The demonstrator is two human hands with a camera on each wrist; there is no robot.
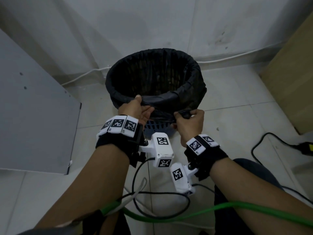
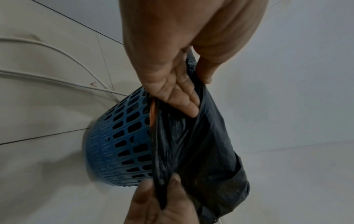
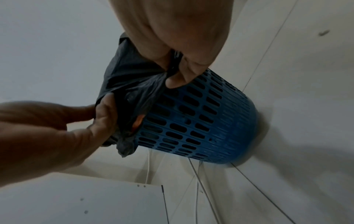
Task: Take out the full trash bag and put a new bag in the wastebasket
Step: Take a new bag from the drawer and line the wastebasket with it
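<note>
A blue slotted wastebasket [image 1: 157, 128] [image 2: 118, 136] [image 3: 201, 121] stands on the tiled floor against the wall. A black trash bag [image 1: 111, 77] [image 2: 206, 151] [image 3: 122, 68] lines it and is folded over its rim. My left hand [image 1: 138, 109] [image 2: 172, 84] [image 3: 57, 128] pinches the bag's overhang at the near left rim, thumb on top, fingers tucked under the fold. At the near right rim my right hand [image 1: 189, 122] [image 3: 172, 37] [image 2: 157, 204] grips a bunched piece of the bag's edge. The dark inside of the bag hides any contents.
A grey panel [image 1: 33, 107] leans at the left and a cardboard box [image 1: 291, 82] stands at the right. Black, white and green cables [image 1: 160, 209] lie on the floor by my feet. Another black cable [image 1: 271, 141] runs to a plug at the right.
</note>
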